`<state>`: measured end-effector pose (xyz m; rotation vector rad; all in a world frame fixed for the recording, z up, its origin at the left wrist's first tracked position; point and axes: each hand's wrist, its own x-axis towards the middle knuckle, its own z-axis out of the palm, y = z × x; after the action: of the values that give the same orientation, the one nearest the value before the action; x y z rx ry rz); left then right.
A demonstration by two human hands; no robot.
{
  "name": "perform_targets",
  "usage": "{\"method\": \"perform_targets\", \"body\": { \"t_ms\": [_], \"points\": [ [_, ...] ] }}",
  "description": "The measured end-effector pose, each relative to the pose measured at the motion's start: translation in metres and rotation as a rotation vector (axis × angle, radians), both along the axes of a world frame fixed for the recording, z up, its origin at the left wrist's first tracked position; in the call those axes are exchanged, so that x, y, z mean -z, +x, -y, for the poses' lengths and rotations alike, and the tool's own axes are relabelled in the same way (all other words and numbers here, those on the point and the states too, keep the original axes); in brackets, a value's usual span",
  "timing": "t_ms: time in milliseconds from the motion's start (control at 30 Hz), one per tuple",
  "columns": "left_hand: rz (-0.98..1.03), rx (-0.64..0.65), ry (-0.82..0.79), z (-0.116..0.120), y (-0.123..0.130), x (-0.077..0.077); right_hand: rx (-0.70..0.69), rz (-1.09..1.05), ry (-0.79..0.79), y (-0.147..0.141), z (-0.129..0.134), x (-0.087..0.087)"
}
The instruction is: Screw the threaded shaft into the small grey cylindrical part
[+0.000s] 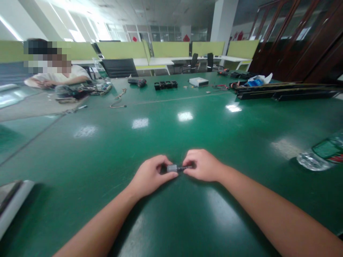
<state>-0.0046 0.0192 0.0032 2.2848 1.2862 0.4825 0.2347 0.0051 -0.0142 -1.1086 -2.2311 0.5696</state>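
Head view, and here are the two hands meeting over the green counter point(166, 132), at near centre, with one small cylindrical piece point(173, 168) between them. The left hand point(148, 176) has it clamped by its grey, thicker end, thumb along the near side and fingers curled round the far side. Over on the right, the right hand point(200, 165) pinches the dark, slender end between thumb and fingers. The piece lies level, running left to right, grey body left, dark tip right; whether it touches the counter, you cannot tell. The hands are close together, a narrow gap between their fingertips.

Out to the right edge, there's a clear bottle point(314, 159) with a green label, partly cut off. At the near left, a pale-edged object point(20, 200) pokes into view, too cropped to name.

Now the far side, left to right: a person point(66, 73) in a white top, forearms on the counter, beside a jumble of parts point(72, 92); a thin cable point(118, 101); a dark tool-like object point(137, 82); a row of black blocks point(165, 85); a pale box point(198, 82); red wires point(222, 87); and at far right, long dark strips point(284, 92) with a blue-and-white packet point(257, 81) near their left end.
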Motion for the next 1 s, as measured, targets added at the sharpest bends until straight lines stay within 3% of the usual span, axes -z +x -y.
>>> {"method": "perform_targets", "body": {
  "t_ms": [1000],
  "points": [
    [0.009,0.007,-0.001,-0.001,0.0,-0.001,0.037,0.045,-0.06,0.029,-0.002,-0.01]
  ]
}}
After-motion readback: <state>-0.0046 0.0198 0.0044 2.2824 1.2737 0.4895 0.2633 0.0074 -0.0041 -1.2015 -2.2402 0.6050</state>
